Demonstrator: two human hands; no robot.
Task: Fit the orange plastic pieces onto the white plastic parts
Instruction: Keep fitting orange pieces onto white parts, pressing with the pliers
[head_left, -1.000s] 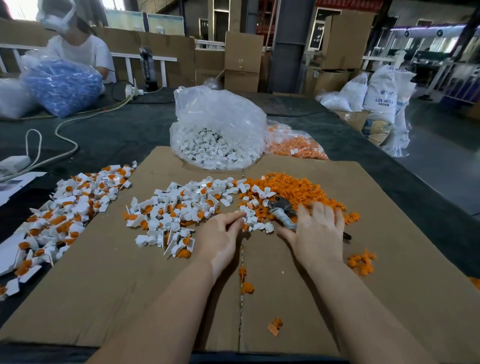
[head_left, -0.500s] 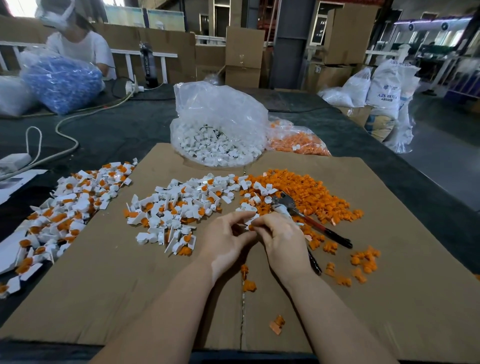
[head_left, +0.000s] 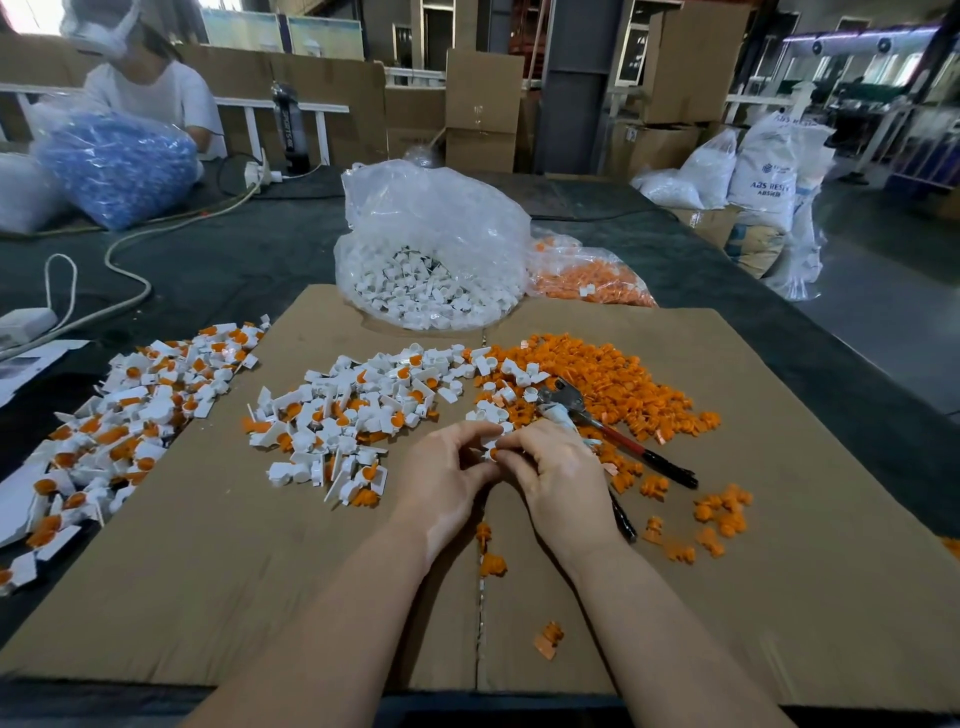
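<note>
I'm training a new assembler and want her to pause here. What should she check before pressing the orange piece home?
1. Both hands on the work: left hand and right hand pinch one white part: ok.
2. Orange piece at the part: ok.
3. Piece squarely aligned: cannot tell, fingers hide it.
4. Pliers away from the hands: not ok, they lie just beside the right hand.
5. Loose orange pile close by: ok.
6. Finished pile near the left hand: ok.
</note>
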